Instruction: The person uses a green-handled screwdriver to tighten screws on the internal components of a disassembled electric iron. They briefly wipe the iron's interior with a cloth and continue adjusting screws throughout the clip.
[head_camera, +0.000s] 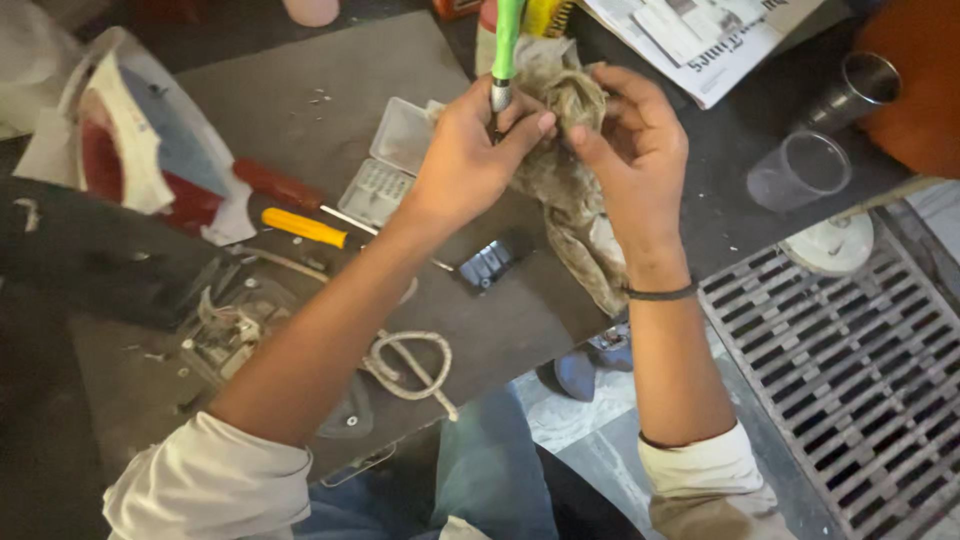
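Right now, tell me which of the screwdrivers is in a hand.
The green-handled screwdriver, gripped by the left hand against the dirty rag; the yellow-handled and red-handled screwdrivers lie on the table.

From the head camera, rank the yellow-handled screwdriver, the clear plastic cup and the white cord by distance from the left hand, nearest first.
1. Yellow-handled screwdriver, on the table just to the left of the left hand.
2. White cord, coiled lower down near the table's front edge.
3. Clear plastic cup, far right, beyond the right hand.

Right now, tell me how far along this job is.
Done: the appliance on the table lies opened, cord loose. In hand: left hand holds a green-handled tool, right hand presses a dirty rag to it. Left: two screwdrivers and loose parts lie out.
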